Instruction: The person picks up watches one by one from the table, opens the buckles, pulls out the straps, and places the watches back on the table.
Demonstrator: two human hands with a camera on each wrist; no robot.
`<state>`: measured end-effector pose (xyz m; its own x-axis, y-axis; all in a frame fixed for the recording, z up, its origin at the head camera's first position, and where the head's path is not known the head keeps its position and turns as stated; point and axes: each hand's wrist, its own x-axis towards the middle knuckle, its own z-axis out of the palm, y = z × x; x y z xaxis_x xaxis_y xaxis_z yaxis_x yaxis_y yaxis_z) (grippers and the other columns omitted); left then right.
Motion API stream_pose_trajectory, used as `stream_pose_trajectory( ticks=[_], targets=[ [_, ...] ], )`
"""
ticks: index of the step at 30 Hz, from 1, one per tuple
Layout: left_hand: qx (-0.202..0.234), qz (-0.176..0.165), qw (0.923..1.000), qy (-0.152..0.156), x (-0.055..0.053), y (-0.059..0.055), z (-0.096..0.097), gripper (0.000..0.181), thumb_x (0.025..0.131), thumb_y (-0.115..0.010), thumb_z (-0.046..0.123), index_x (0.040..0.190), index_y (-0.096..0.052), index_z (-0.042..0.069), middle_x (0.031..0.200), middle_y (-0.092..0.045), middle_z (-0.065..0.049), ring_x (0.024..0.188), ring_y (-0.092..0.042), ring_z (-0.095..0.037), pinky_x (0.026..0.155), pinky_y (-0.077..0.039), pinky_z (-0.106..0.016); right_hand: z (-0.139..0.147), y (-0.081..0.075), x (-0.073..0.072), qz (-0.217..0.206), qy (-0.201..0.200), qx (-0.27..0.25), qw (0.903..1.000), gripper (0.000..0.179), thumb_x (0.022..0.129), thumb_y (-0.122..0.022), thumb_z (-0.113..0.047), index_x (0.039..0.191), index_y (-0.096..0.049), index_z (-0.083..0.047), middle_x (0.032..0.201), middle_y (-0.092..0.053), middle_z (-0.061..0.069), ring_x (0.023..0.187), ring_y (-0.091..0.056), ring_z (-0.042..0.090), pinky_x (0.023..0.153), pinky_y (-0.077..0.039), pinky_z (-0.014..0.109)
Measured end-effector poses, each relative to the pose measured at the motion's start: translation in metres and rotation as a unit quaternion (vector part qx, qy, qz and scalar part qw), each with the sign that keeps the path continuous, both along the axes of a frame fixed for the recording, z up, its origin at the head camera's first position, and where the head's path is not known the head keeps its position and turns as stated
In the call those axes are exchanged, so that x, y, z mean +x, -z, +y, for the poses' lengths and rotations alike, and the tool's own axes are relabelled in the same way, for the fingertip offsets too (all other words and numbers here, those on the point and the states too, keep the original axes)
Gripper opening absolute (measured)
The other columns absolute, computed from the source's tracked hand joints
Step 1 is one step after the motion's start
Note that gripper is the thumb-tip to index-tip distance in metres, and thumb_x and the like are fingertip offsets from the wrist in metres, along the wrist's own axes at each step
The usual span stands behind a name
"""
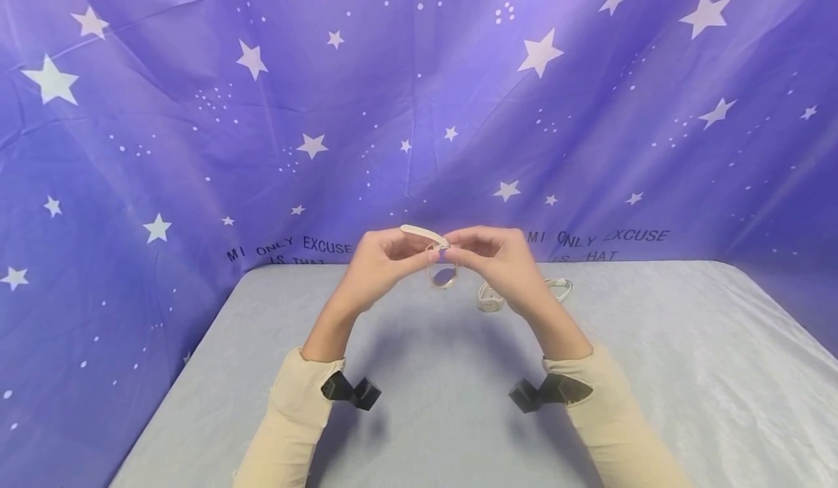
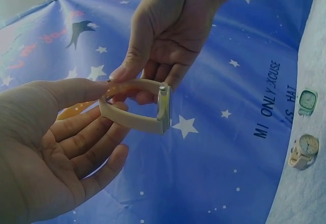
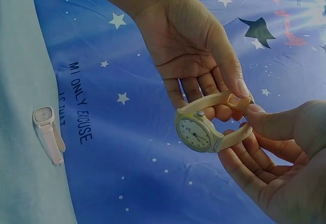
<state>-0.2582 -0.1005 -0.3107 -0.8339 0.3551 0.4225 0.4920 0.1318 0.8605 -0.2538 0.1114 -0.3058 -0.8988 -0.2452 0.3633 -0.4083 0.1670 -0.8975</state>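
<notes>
A cream wristwatch [image 3: 196, 133] with a round white dial is held up over the table's far part, its strap bent into a loop. My left hand [image 1: 380, 266] pinches the strap between thumb and fingers near the buckle. Facing it, my right hand [image 1: 500, 259] pinches the strap at the same spot, the two thumb tips close together. One strap end [image 1: 419, 233] sticks out toward the left in the head view. The dial hangs on the side of the loop away from the thumbs. Fingertips partly hide the buckle.
On the table [image 1: 432, 415], beyond my right wrist, lie more watches: a cream round one [image 2: 307, 145] and a greenish square-faced one [image 2: 307, 100]. A pale square-faced watch [image 3: 45, 116] shows in the right wrist view. A purple star-patterned cloth [image 1: 406, 95] hangs behind the table.
</notes>
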Motion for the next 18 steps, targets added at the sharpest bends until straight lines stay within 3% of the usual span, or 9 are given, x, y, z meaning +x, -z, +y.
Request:
stream_pose_trajectory(
  ticks=[7, 13, 18],
  targets=[
    [0.010, -0.006, 0.9999, 0.003, -0.0015, 0.0005, -0.0014, 0.018, 0.092, -0.076, 0.010, 0.108, -0.077, 0.005, 0.106, -0.077, -0.017, 0.100, -0.075, -0.027, 0.092, -0.061, -0.037, 0.0006, -0.0015, -0.0004, 0.005, 0.004, 0.016, 0.9998, 0.024, 0.089, -0.077, -0.005, 0.111, -0.075, 0.003, 0.108, -0.076, 0.021, 0.087, -0.075, 0.010, 0.085, -0.061, 0.026],
    [0.013, -0.016, 0.9998, 0.000, -0.0015, -0.0004, -0.0040, 0.018, 0.091, -0.076, 0.009, 0.108, -0.077, 0.005, 0.102, -0.079, -0.012, 0.096, -0.075, -0.021, 0.092, -0.060, -0.037, 0.0017, -0.0024, 0.0000, 0.004, 0.002, 0.027, 0.9996, 0.023, 0.089, -0.076, -0.005, 0.111, -0.075, 0.002, 0.108, -0.075, 0.023, 0.088, -0.075, 0.015, 0.084, -0.061, 0.027],
    [0.003, -0.022, 0.9997, -0.006, -0.0022, -0.0016, -0.0072, 0.019, 0.090, -0.077, 0.011, 0.108, -0.077, 0.004, 0.104, -0.078, -0.016, 0.097, -0.075, -0.028, 0.091, -0.061, -0.037, 0.0032, -0.0023, -0.0002, 0.011, 0.005, 0.035, 0.9993, 0.021, 0.089, -0.076, -0.005, 0.109, -0.075, 0.002, 0.106, -0.076, 0.020, 0.087, -0.075, 0.015, 0.083, -0.060, 0.027]
  ],
)
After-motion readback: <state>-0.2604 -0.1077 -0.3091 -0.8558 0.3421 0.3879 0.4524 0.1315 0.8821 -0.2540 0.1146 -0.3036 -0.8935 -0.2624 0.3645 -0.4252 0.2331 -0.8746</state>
